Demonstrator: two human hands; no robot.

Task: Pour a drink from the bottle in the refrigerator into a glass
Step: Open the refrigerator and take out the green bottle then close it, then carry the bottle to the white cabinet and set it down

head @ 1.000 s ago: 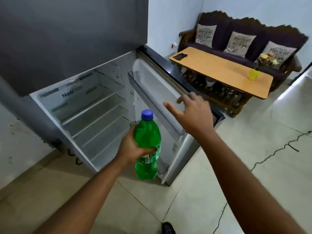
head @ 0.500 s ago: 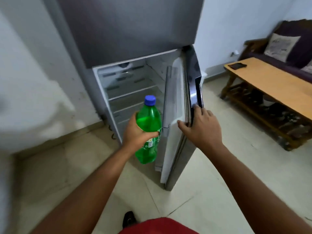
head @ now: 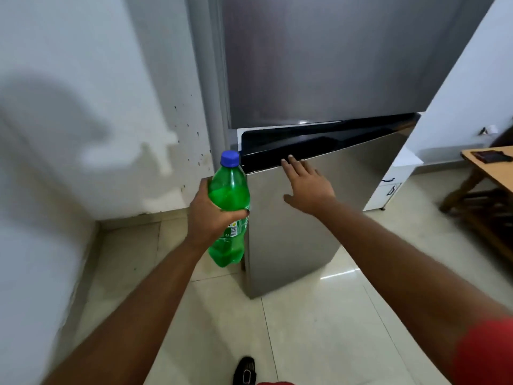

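A green plastic bottle [head: 229,207] with a blue cap stands upright in my left hand [head: 211,215], which is wrapped around its middle, just left of the refrigerator's lower door. My right hand [head: 306,184] lies flat with fingers spread on the steel front of that lower door [head: 319,218], near its black top edge. The door stands only slightly ajar against the grey refrigerator [head: 319,59]. No glass is in view.
A white wall [head: 69,107] runs close on the left. A wooden coffee table [head: 491,168] with a dark phone on it stands at the right edge. A small white cabinet [head: 394,182] sits right of the fridge. Pale floor tiles and my shoe [head: 244,370] are below.
My right hand has swung the lower door from wide open to almost closed and now rests flat on its front. The bottle stayed in my left hand. The view turned left.
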